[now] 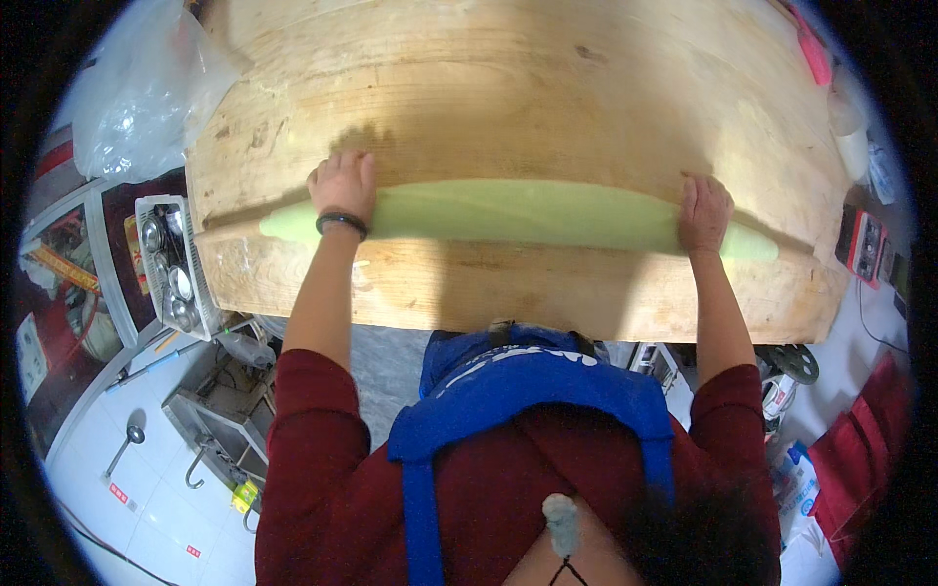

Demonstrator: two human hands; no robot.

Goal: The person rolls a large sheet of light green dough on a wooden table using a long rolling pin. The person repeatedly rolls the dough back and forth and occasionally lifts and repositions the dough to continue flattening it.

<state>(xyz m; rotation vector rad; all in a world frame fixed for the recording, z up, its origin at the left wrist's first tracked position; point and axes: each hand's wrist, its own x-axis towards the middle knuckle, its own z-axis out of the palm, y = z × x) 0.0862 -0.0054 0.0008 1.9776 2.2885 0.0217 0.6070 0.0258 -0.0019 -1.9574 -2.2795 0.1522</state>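
A long roll of pale green dough (527,212) lies crosswise on the wooden worktable (498,286). It appears wrapped around a long wooden rolling pin (233,228), whose bare ends stick out at both sides. My left hand (343,183) grips the roll near its left end, with the fingers bent over the far side and a dark bracelet on the wrist. Toward the right end, my right hand (705,212) grips the roll in the same way. Both palms hide the dough under them.
Clear plastic bags (139,95) hang over the far left corner. A white basket (198,293) of metal ware stands against the left edge. At the right edge are a pink-handled item (812,55) and a red-and-black device (865,245). A ladle (124,447) hangs on the tiled wall.
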